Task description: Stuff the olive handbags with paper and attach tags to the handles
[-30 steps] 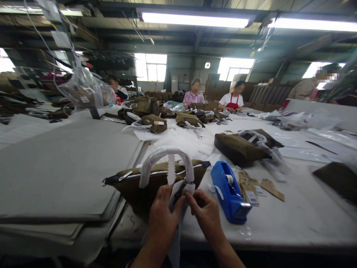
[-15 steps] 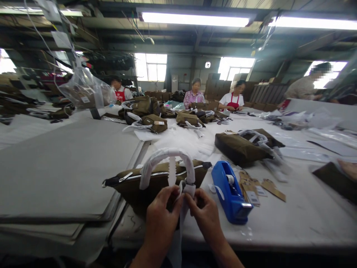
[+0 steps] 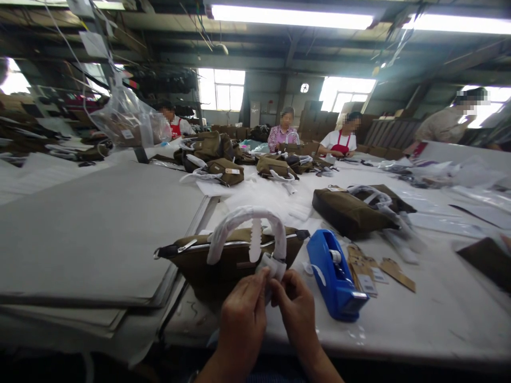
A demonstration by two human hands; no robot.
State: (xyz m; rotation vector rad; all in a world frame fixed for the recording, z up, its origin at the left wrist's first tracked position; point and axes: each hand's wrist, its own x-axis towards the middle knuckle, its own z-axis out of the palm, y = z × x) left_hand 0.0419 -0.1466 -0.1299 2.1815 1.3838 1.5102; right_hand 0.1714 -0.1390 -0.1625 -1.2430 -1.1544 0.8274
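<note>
An olive-green bag (image 3: 223, 271) with a silver zip stands on the white table in front of me. Its arched handle (image 3: 243, 215) is wrapped in white material. At the handle's right base, my left hand (image 3: 245, 306) and my right hand (image 3: 293, 303) pinch a piece of white wrapping (image 3: 273, 266) between their fingertips, almost touching each other. A blue tape dispenser (image 3: 335, 276) is just right of my right hand, with brown paper tags (image 3: 363, 268) beside it.
Large grey-white sheets (image 3: 96, 229) are stacked at the left. Another olive bag (image 3: 351, 207) lies behind the dispenser, and several more sit farther back. A plastic bag (image 3: 128, 122) hangs at the upper left. Several people are across the table.
The loose strip that hung below my hands no longer shows. My left hand has turned, its fingers now closer together over the wrapping. The view has shifted slightly, moving the scene rightward.
</note>
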